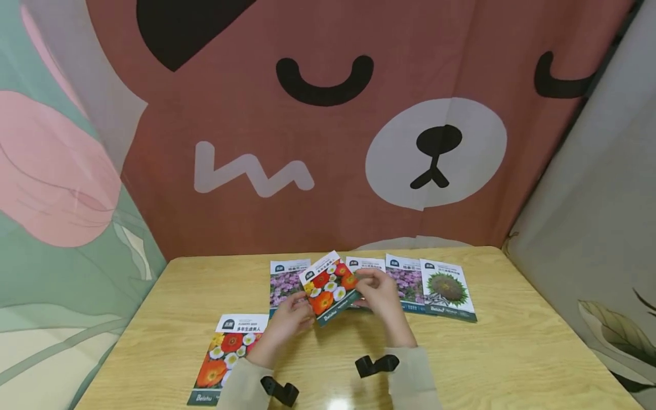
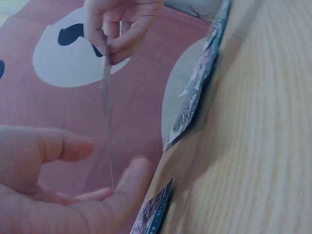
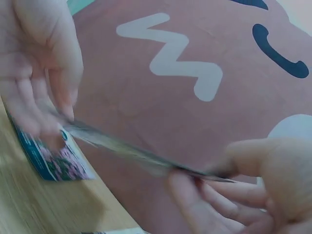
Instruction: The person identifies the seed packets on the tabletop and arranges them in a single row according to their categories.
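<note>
Above the table, a seed packet (image 1: 328,289) with red, orange and white flowers is held tilted. My right hand (image 1: 381,296) pinches its right edge between thumb and fingers. At the opposite edge is my left hand (image 1: 291,320); in the left wrist view its fingers (image 2: 129,183) touch the packet's edge while the thumb stands apart from it. A matching poppy packet (image 1: 228,359) lies on the table at the left, partly covered by the left forearm. Behind the held packet lie a purple-flower packet (image 1: 287,282) and another packet (image 1: 365,262), mostly hidden.
Farther right on the wooden table (image 1: 512,353) lie a second purple-flower packet (image 1: 405,282) and a packet with a green-rimmed sunflower head (image 1: 448,290), side by side and overlapping. A curtain with a bear print (image 1: 333,131) hangs behind the table's back edge.
</note>
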A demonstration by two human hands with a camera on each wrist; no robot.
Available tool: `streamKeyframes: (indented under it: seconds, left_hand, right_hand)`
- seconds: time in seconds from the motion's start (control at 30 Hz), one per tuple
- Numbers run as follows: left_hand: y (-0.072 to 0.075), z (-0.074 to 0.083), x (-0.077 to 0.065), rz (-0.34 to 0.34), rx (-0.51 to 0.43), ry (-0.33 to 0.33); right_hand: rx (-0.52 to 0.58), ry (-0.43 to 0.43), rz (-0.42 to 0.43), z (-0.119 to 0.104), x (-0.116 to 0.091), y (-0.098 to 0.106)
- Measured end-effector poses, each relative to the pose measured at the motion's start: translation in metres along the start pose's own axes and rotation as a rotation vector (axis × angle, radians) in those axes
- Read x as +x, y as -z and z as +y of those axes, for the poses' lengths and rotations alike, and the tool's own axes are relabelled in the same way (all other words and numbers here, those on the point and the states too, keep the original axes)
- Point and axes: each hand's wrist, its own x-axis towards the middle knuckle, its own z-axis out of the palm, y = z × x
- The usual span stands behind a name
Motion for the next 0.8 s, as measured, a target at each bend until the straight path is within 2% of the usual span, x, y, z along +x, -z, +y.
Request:
streamKeyframes:
  seconds: [0.13, 0.23, 0.33, 0.43, 0.57, 0.63, 0.8]
  left_hand:
    - [0.007, 0.002, 0.001, 0.099, -0.086, 0.001]
    - [0.018, 0.009, 0.002, 0.165, -0.118, -0.022]
    - [0.03, 0.019, 0.0, 0.233, -0.109, -0.031]
    - [0.041, 0.027, -0.004, 0.258, -0.061, -0.025]
    - [0.051, 0.035, -0.008, 0.22, 0.001, -0.031]
    - [0.054, 0.038, -0.009, 0.209, 0.022, -0.044]
    - [0.057, 0.042, -0.008, 0.181, 0.059, -0.058]
  right_hand:
    - [-0.066, -0.013, -0.157, 0.002, -0.004, 0.006]
    - [-0.104, -0.017, -0.346, 0.002, -0.006, 0.015]
    - [-0.133, -0.023, -0.542, 0.003, -0.006, 0.022]
    - [-0.15, -0.027, -0.665, 0.005, -0.007, 0.024]
    - [-0.161, -0.041, -0.748, 0.007, -0.009, 0.022]
    - [-0.16, -0.043, -0.763, 0.006, -0.009, 0.02]
    - [-0.164, -0.028, -0.701, 0.003, -0.008, 0.018]
